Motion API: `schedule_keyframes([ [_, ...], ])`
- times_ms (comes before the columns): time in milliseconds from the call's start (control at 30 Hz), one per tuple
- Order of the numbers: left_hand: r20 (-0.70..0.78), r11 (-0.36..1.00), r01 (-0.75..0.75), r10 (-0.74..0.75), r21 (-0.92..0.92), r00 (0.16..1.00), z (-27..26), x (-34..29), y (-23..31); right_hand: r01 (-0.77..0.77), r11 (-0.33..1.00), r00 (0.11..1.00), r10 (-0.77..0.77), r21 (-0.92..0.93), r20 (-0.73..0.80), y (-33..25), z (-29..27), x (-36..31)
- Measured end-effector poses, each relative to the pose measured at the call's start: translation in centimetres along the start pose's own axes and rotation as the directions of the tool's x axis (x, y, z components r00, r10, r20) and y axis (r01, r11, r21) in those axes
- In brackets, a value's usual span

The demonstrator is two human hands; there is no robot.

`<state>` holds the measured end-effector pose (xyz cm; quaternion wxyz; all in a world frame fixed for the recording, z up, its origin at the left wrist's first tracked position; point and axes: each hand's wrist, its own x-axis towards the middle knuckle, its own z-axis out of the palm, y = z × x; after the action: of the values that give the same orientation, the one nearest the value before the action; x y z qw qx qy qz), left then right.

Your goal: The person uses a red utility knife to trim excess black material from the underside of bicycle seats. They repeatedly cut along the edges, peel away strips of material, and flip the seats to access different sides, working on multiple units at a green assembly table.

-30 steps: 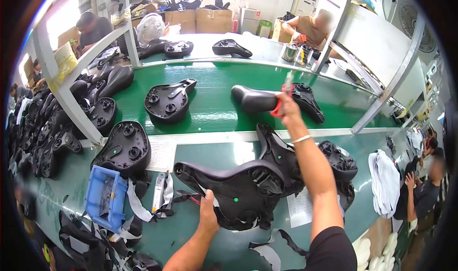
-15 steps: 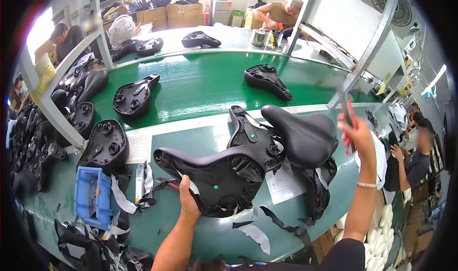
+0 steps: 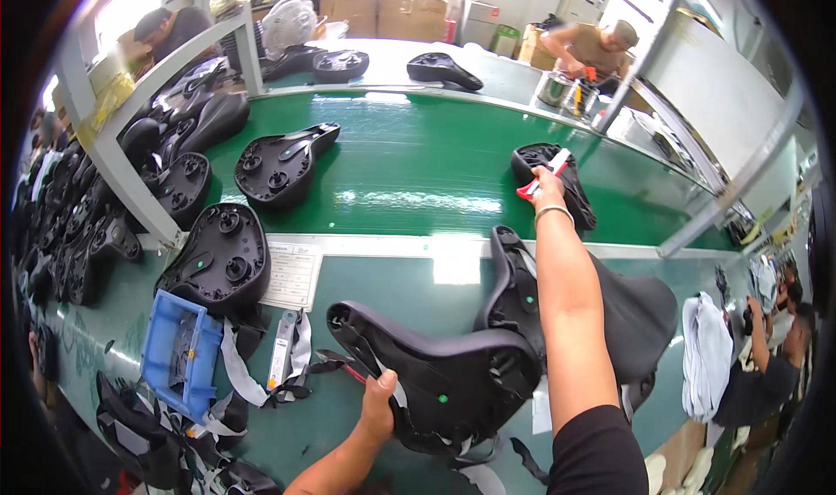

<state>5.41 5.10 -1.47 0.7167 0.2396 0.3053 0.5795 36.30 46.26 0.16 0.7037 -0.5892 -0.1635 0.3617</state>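
Nearest the body, the left hand (image 3: 380,401) clasps the upturned black bicycle saddle (image 3: 435,373), long axis running leftward; beyond, the right hand (image 3: 544,181), fingers closed around red-handled pliers (image 3: 537,176), reaches another saddle (image 3: 557,181) on the green conveyor belt (image 3: 418,164).

factory line, green conveyor (image 3: 418,177) (saddles (image 3: 279,164) everywhere)

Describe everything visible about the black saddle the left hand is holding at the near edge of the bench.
The black plastic bicycle saddle shell lies underside up on the dark green bench, its narrow nose pointing left and its wide rear to the right. The surface looks matte and moulded, with raised ribs, and a small green dot near its middle. The left hand grips its near edge. Its far right side butts against another black saddle, and the right forearm crosses above it. Pale straps lie under its near edge.
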Motion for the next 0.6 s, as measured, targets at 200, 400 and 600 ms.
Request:
schedule_keyframes([
  [200, -0.010, 0.998, -0.060, 0.060, 0.004, 0.998, 0.1, 0.2, -0.5, 0.008, 0.995, 0.971, 0.016, -0.097, 0.239, -0.1, -1.1, -2.4],
  [400, 0.014, 0.998, -0.054, 0.054, -0.019, 0.998, -0.1, 0.1, 0.6, 0.011, 0.964, 0.772, 0.161, -0.267, 0.614, -7.3, -3.8, -16.0],
  [600, 0.267, 0.978, 0.075, -0.021, -0.193, 0.963, 3.5, -1.9, 3.8, 0.344, 0.781, 0.500, 0.317, -0.521, 0.806, -12.0, -11.3, -26.1],
])
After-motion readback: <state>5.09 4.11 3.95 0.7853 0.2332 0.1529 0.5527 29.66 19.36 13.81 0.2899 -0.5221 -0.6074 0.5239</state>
